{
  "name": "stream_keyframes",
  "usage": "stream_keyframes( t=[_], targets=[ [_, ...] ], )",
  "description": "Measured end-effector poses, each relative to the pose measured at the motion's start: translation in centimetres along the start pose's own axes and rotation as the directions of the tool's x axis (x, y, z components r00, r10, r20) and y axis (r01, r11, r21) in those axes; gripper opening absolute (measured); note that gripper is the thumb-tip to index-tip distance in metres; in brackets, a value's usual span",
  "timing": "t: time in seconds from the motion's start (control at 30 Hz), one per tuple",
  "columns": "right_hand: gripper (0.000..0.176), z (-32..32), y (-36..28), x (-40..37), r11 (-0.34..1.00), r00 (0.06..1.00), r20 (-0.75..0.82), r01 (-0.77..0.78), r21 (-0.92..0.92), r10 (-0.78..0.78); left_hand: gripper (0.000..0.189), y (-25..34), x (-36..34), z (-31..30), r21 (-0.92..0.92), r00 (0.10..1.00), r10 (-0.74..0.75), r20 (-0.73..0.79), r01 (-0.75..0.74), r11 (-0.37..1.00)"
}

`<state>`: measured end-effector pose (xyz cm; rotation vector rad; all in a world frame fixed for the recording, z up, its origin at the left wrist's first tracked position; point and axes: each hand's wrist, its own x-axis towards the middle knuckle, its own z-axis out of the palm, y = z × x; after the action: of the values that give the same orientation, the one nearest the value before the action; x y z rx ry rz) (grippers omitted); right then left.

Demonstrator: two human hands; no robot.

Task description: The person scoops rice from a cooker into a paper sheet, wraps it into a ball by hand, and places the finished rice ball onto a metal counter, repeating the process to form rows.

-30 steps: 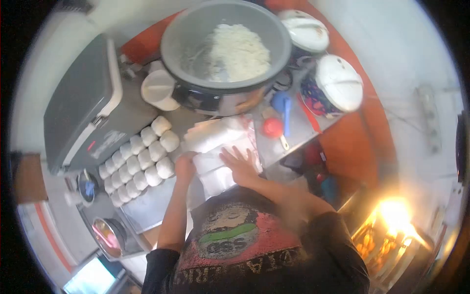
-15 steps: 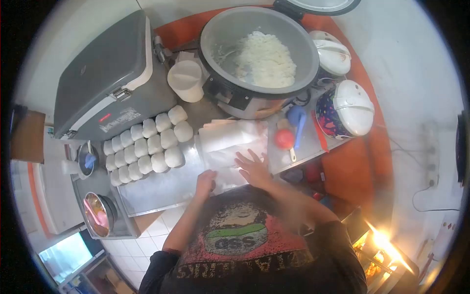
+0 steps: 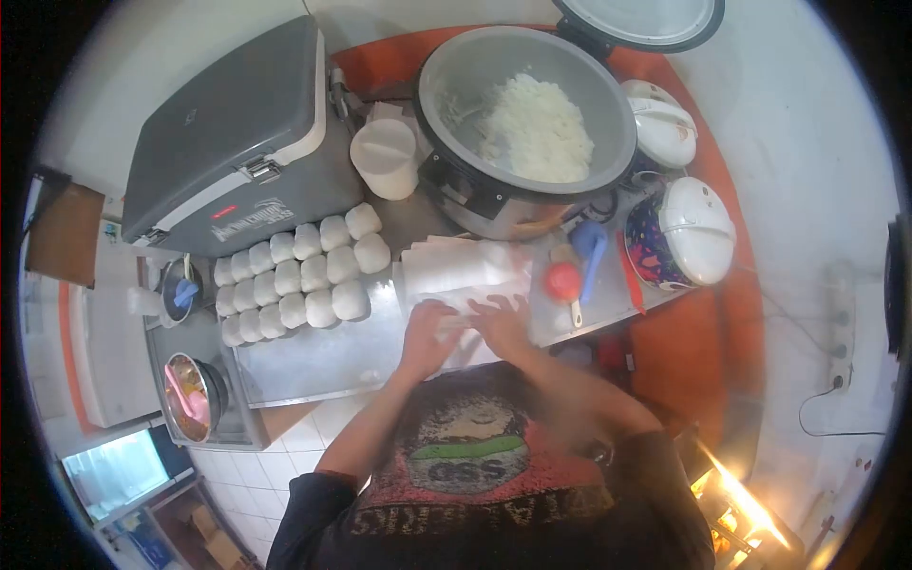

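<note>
Both hands are at the near part of a stack of wrapping paper (image 3: 456,264) on the metal counter. My left hand (image 3: 429,332) has its fingers curled at the paper's lower left, with a pale folded piece between it and the other hand. Bent fingers of my right hand (image 3: 502,326) press on the same pale piece from the right. Rows of white wrapped bundles (image 3: 313,274) stand left of the paper. Just right of it lie a red scoop (image 3: 562,282) and a blue spatula (image 3: 591,255).
A large cooker (image 3: 527,114) with white rice stands behind the paper. A grey cooler (image 3: 228,133) is at the back left, near a white container (image 3: 385,157). Two white-lidded pots are on the right. A bowl (image 3: 195,397) with a pink spoon sits at lower left. Bright flames show at lower right.
My left hand has moved right onto the paper. The spread fingers of my right hand have bent, and both hands now meet at a folded pale piece. The view has shifted slightly.
</note>
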<state>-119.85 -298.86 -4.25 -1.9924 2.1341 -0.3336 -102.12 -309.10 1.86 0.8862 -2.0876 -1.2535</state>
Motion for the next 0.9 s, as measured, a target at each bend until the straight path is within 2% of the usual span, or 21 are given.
stream_keyframes(
  t=[0.03, 0.07, 0.13, 0.23, 0.27, 0.33, 0.37, 0.43, 0.47, 0.53, 0.57, 0.63, 0.67, 0.77, 0.87, 0.9],
  targets=[
    [0.024, -1.4, -0.3, 1.0, 1.0, 0.997, 0.074, -0.028, 0.011, 0.027, 0.023, 1.9, 1.2, -0.5, 0.435, 0.917, 0.387, 0.095, -0.388, 0.813],
    [0.022, -2.3, -0.3, 1.8, 0.998, 0.987, 0.15, -0.055, 0.019, 0.051, 0.022, 0.8, 1.6, -0.1, 0.478, 0.911, 0.381, 0.159, -0.409, 0.777],
    [0.019, -2.6, 0.6, 2.9, 0.995, 0.979, 0.204, -0.003, 0.103, -0.019, 0.021, -3.0, 2.2, 1.5, 0.56, 0.894, 0.354, 0.275, -0.448, 0.697],
    [0.016, -1.9, 3.1, 4.9, 0.986, 0.965, 0.253, 0.024, 0.167, -0.066, 0.018, -5.1, 3.3, 1.6, 0.558, 0.888, 0.029, 0.46, -0.314, 0.768],
    [0.015, -1.2, 4.1, 5.2, 0.984, 0.961, 0.268, 0.021, 0.18, -0.07, 0.018, -5.4, 3.3, 1.5, 0.548, 0.91, -0.015, 0.415, -0.237, 0.802],
    [0.013, -0.6, 5.5, 5.3, 0.958, 0.987, 0.162, -0.042, 0.284, -0.005, 0.017, -5.9, 3.0, 1.1, 0.51, 0.938, -0.113, 0.329, -0.076, 0.857],
    [0.013, -0.1, 6.1, 5.3, 0.939, 0.993, 0.112, -0.068, 0.338, 0.031, 0.016, -6.2, 2.9, 0.8, 0.476, 0.957, -0.104, 0.27, -0.039, 0.879],
    [0.012, 0.0, 6.0, 4.9, 0.967, 0.997, -0.068, 0.063, 0.248, -0.047, 0.016, -6.7, 2.6, 0.3, 0.396, 0.984, -0.095, 0.152, 0.027, 0.918],
    [0.012, 0.0, 5.9, 4.7, 0.974, 0.984, -0.155, 0.121, 0.194, -0.092, 0.015, -6.8, 2.4, 0.3, 0.43, 0.998, -0.035, 0.06, 0.006, 0.903],
    [0.013, -0.4, 4.6, 4.4, 0.996, 0.949, -0.309, 0.079, 0.046, -0.061, 0.014, -5.7, 2.1, -0.2, 0.502, 0.988, 0.095, -0.119, -0.022, 0.864],
    [0.013, -0.5, 3.8, 4.4, 0.998, 0.921, -0.385, 0.05, -0.025, -0.055, 0.011, -5.4, 2.4, -0.2, 0.55, 0.956, 0.245, -0.164, -0.118, 0.827],
    [0.015, -0.1, 3.0, 4.3, 0.995, 0.982, -0.156, -0.099, 0.03, 0.103, 0.011, -7.4, 1.8, 1.2, 0.403, 0.99, -0.007, -0.14, 0.064, 0.913],
    [0.016, 0.1, 2.6, 4.3, 0.983, 0.983, -0.035, -0.177, 0.044, 0.179, 0.012, -8.5, 1.3, 1.8, 0.329, 0.985, -0.132, -0.112, 0.162, 0.93],
    [0.019, 2.0, 1.9, 4.2, 0.908, 0.936, -0.005, -0.34, 0.246, 0.352, 0.01, -7.6, 1.1, 2.9, 0.265, 0.931, -0.322, -0.17, 0.358, 0.895],
    [0.019, 3.5, 2.1, 4.0, 0.906, 0.928, -0.152, -0.281, 0.318, 0.341, 0.009, -7.8, 0.9, 3.7, 0.231, 0.959, -0.168, -0.229, 0.222, 0.948],
    [0.019, 3.3, 2.1, 4.0, 0.928, 0.943, -0.133, -0.264, 0.264, 0.306, 0.01, -8.3, 0.8, 3.8, 0.316, 0.975, -0.114, -0.19, 0.171, 0.933]
  ],
)
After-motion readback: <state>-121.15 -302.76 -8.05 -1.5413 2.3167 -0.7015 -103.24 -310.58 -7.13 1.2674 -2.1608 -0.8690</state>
